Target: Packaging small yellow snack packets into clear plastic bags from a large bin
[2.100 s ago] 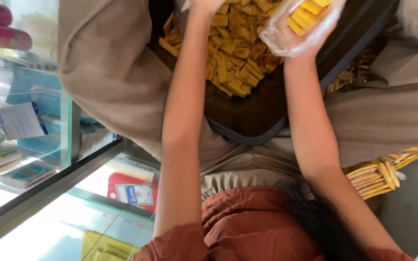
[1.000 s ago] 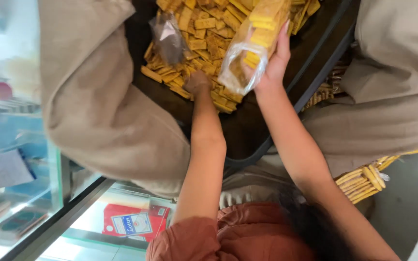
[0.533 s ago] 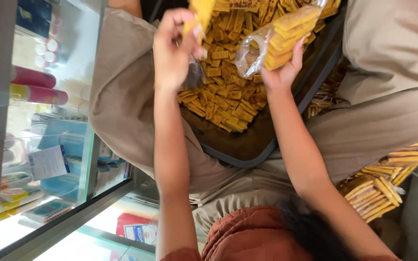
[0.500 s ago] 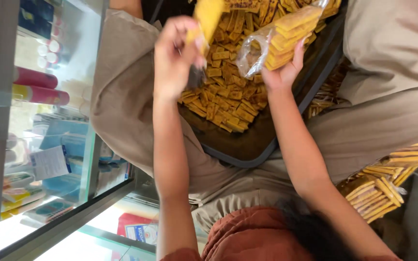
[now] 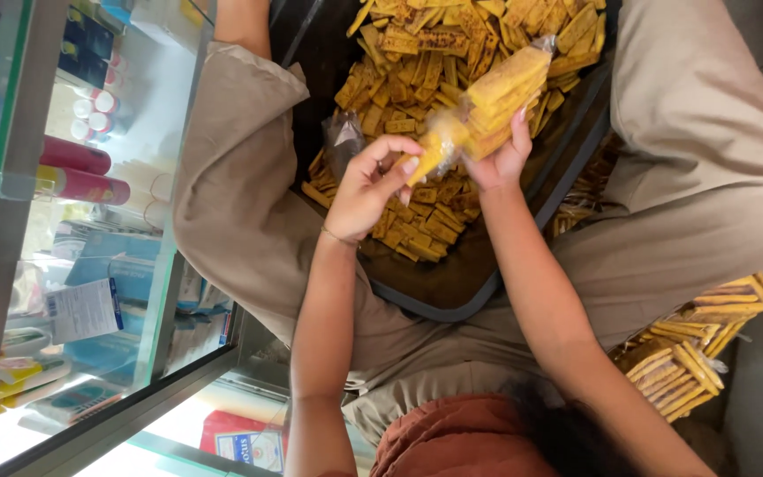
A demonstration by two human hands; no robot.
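Seen from above, over a dark tray (image 5: 452,296) balanced on a lap in beige trousers (image 5: 249,230) and heaped with flat yellow snack strips (image 5: 434,53). Left hand (image 5: 366,190) closed in a pinch, thumb and fingertips (image 5: 408,164) gripping a single yellow strip (image 5: 428,159) right at the mouth of a clear plastic bag (image 5: 496,93). Right hand (image 5: 501,159) cupped under that bag, fingers curled up around its side, holding it tilted above the tray; bag already stuffed with stacked strips. Small empty clear bag (image 5: 343,141) lying at the tray's left edge. Packed bags of strips (image 5: 699,340) piled at lower right. Glass display case (image 5: 64,230) with boxes and tubes along the left.
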